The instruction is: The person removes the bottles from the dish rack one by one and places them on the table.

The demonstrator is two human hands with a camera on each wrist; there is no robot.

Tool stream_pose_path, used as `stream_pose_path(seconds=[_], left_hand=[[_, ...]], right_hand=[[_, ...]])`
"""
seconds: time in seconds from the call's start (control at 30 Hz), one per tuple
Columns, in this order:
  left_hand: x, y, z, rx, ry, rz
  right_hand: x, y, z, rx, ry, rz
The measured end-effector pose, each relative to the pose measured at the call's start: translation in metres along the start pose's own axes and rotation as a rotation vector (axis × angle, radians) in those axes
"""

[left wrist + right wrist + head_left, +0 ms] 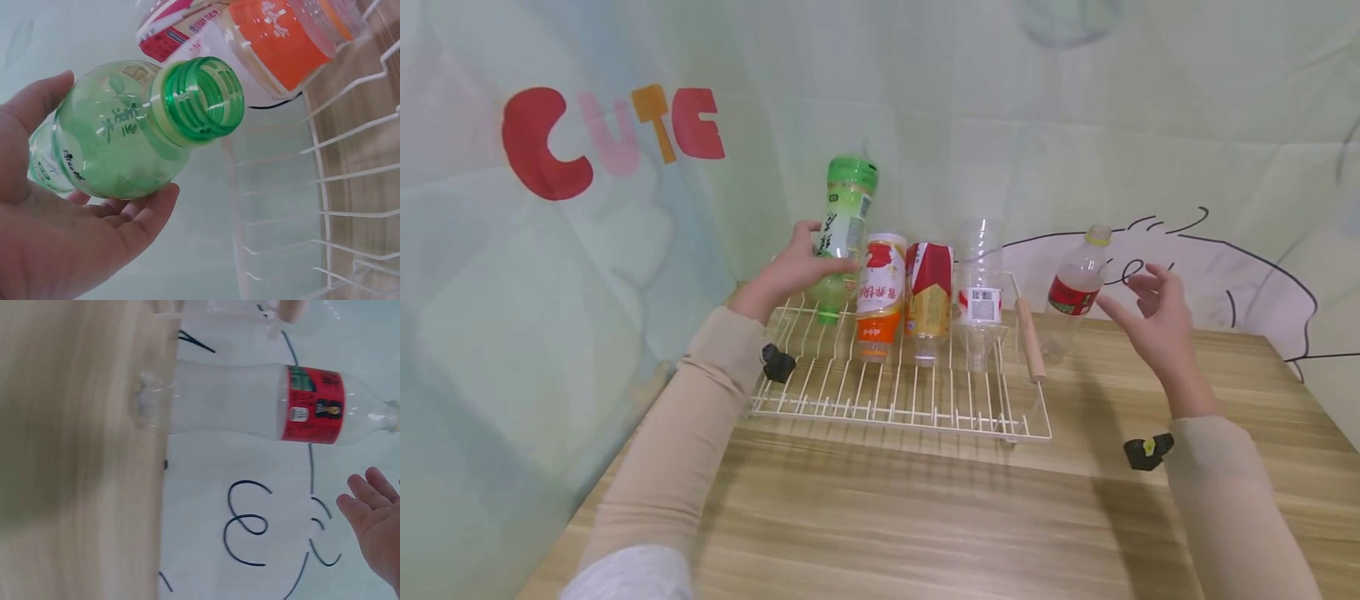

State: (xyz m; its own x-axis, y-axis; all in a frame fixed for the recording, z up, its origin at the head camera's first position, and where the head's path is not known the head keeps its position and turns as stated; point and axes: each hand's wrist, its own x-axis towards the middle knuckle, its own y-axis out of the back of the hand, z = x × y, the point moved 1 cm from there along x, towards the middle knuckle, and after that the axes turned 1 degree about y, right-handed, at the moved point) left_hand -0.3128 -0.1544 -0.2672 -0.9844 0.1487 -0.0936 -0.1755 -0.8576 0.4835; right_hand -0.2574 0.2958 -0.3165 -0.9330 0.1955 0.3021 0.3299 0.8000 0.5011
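Note:
In the head view my left hand [792,271] grips a green bottle [846,204], tilted with its neck down, at the left end of a white wire rack [895,417]. The left wrist view shows its uncapped green mouth [206,100], with thumb and fingers curled about the body. Upside down in the rack stand a white-and-orange bottle [881,279], a red-and-gold bottle [929,287] and a clear bottle [982,271]. My right hand [1157,333], empty with fingers spread, is beside an upright clear bottle with a red label [1072,293]; in the right wrist view a gap separates them.
A wooden handle [1030,342] is on the rack's right side. Rack and red-labelled bottle stand on a wood-grain table [850,517]. A printed cloth [1150,125] hangs close behind and to the left.

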Motion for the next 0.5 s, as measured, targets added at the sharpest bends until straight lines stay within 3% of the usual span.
stream_pose_path(seconds=[0.3,0.5], left_hand=[[-0.012,-0.009,0.020,0.074,-0.056,-0.050],[-0.025,-0.020,0.038,0.084,-0.112,-0.110]], right_hand=[[-0.004,0.013,-0.032,-0.008,0.087,-0.003],[-0.011,0.012,-0.057,0.002,0.204,-0.030]])
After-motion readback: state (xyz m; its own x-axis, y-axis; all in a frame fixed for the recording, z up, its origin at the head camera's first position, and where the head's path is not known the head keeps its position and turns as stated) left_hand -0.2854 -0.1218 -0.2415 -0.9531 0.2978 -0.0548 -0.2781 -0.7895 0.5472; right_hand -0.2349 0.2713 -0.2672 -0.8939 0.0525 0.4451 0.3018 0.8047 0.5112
